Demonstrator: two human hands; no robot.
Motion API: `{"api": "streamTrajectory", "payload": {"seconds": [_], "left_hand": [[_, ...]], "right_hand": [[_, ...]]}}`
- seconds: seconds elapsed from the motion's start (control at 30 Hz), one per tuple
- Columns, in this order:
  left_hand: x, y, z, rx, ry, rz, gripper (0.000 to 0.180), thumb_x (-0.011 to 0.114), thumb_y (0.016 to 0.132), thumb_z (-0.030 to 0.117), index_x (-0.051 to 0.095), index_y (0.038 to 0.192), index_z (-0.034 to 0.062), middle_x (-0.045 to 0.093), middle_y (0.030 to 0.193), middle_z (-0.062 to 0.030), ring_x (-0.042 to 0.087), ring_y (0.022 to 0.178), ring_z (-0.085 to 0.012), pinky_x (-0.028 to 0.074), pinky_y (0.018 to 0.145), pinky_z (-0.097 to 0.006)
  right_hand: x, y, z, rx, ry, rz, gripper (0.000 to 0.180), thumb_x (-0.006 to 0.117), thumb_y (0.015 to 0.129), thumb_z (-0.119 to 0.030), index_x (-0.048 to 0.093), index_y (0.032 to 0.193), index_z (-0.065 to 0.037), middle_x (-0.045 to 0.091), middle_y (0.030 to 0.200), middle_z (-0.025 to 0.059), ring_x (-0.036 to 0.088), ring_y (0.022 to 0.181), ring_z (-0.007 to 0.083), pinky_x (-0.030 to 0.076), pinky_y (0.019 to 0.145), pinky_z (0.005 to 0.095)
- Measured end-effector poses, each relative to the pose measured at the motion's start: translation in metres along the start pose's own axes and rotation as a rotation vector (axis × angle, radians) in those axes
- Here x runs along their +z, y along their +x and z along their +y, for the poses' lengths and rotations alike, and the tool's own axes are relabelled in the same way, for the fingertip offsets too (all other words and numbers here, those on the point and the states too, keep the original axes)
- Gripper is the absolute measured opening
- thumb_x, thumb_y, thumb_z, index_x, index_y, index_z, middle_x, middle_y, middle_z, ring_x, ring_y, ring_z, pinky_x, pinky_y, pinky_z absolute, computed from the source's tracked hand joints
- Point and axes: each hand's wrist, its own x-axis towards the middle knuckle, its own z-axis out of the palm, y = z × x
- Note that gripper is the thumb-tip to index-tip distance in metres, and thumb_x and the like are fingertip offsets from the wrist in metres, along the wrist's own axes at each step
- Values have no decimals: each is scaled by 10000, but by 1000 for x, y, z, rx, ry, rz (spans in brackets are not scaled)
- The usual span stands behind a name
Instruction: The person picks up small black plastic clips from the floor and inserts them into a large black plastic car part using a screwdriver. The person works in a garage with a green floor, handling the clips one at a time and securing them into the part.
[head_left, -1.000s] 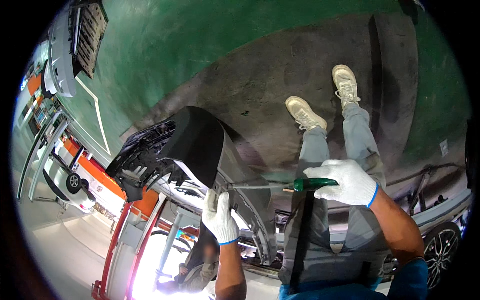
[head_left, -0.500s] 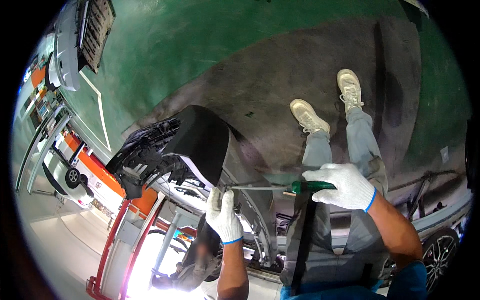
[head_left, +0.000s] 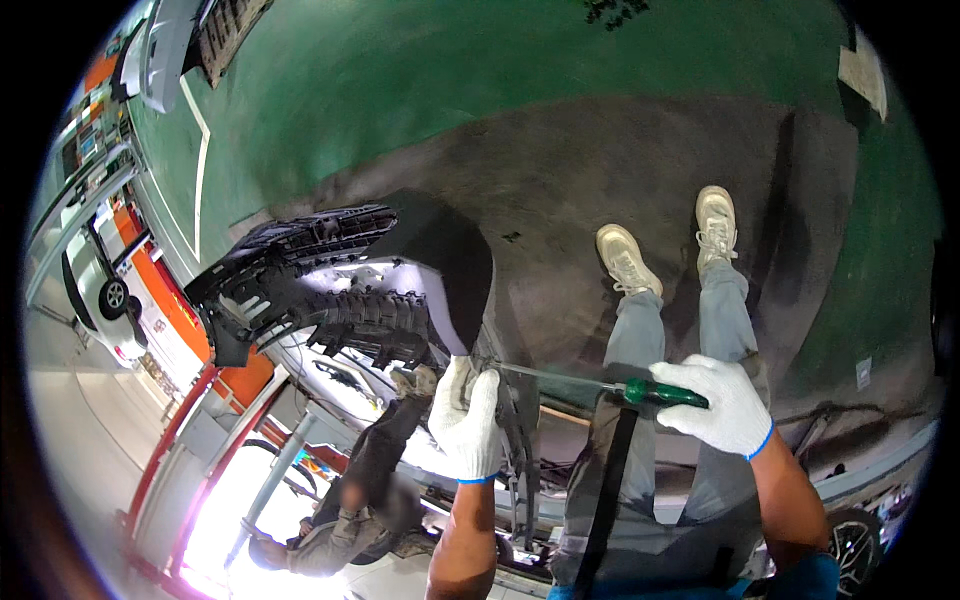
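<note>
My right hand (head_left: 718, 405), in a white knit glove with a blue cuff, is closed around the green handle of a screwdriver (head_left: 672, 393). Its thin metal shaft points left, and the tip ends close to my left hand's fingertips. My left hand (head_left: 468, 425), gloved alike, is closed with thumb and fingers at the end of a dark car bumper (head_left: 455, 265). Whatever those fingers pinch is hidden. The bumper's outer face is smooth, and its inner side shows black ribs and brackets. It juts out from the car's grey body.
A person (head_left: 365, 510) crouches beyond the bumper at the left. A white car (head_left: 105, 275) stands farther off near red posts (head_left: 160, 465). Another loose bumper (head_left: 165, 55) lies at the upper left. The green floor (head_left: 400, 80) has a dark patch under my shoes (head_left: 715, 225).
The view has tilted, so my feet appear lower. More of the bumper's ribbed inner side shows now. My right hand and the screwdriver sit slightly farther right and lower in the picture.
</note>
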Motion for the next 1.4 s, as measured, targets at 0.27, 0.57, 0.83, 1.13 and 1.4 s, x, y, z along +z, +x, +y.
{"api": "streamTrajectory", "payload": {"seconds": [0.27, 0.57, 0.83, 1.13, 1.4], "left_hand": [[2, 9, -2, 70, 35, -29, 356, 750, 907, 36, 691, 1245, -60, 741, 1083, -71, 654, 970, -107, 522, 911, -270], [-2, 18, -21, -40, -208, -174, 509, 752, 897, 1, 598, 1380, -42, 696, 1267, -119, 653, 1162, -167, 489, 1057, -322], [-7, 27, -20, 97, -140, -235, 525, 766, 888, 103, 613, 1374, -24, 698, 1240, -135, 680, 1139, -185, 512, 1013, -318], [-9, 35, -22, 89, -255, -250, 583, 804, 836, 159, 631, 1373, 11, 672, 1260, -146, 689, 1103, -224, 536, 952, -318], [-9, 39, -27, 153, -152, -237, 565, 812, 830, 184, 659, 1349, 22, 672, 1215, -143, 686, 1060, -230, 541, 919, -329]], "right_hand": [[6, -11, -25, -76, -124, 140, 521, 859, 759, -215, 718, 1230, -44, 690, 883, 149, 695, 731, 316, 545, 647, 399], [24, -21, -34, -39, -239, 201, 567, 868, 709, -161, 694, 1236, -45, 678, 910, 150, 683, 779, 320, 540, 699, 409], [6, -20, -53, -48, -386, 188, 579, 859, 683, -124, 689, 1228, -25, 670, 957, 162, 674, 829, 324, 535, 745, 407], [-16, -1, -53, -39, -417, 140, 598, 872, 712, -157, 675, 1270, -71, 667, 997, 141, 656, 839, 285, 526, 744, 375], [-11, 7, -50, -31, -413, 116, 561, 881, 729, -185, 695, 1244, -64, 675, 971, 143, 648, 819, 270, 519, 724, 374]]}}
